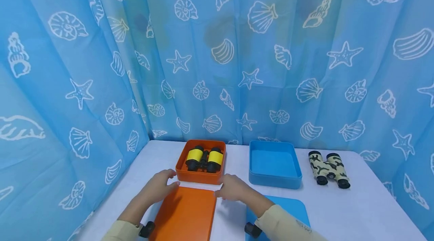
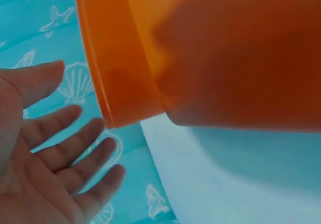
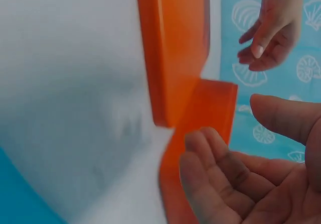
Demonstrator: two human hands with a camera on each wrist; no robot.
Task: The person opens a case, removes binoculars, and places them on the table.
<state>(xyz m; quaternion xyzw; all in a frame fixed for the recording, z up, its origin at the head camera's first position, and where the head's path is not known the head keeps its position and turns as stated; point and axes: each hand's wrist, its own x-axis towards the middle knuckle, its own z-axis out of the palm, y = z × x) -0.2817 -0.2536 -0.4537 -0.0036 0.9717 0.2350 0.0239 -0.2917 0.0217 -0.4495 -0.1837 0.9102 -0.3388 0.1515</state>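
Yellow-and-black binoculars [image 1: 204, 159] lie inside an orange box [image 1: 200, 176] at the back of the table. In front of that box, an orange lid [image 1: 188, 214] lies flat. My left hand [image 1: 158, 187] hovers by the front left corner of the box, thumb and fingers spread with nothing held; the left wrist view shows its fingertips right at the box's rim [image 2: 103, 103]. On the other side, my right hand [image 1: 234, 188] is at the box's front right corner. Its fingers [image 3: 215, 169] are relaxed and grip nothing in the right wrist view.
Right of the orange box stands a blue box [image 1: 275, 180] with nothing inside. A blue lid [image 1: 298, 211] lies before it, partly under my right forearm. Camouflage binoculars [image 1: 328, 169] rest farther right on the white table [image 1: 366, 211]. A shell-print curtain [image 1: 217, 64] hangs behind and at the sides.
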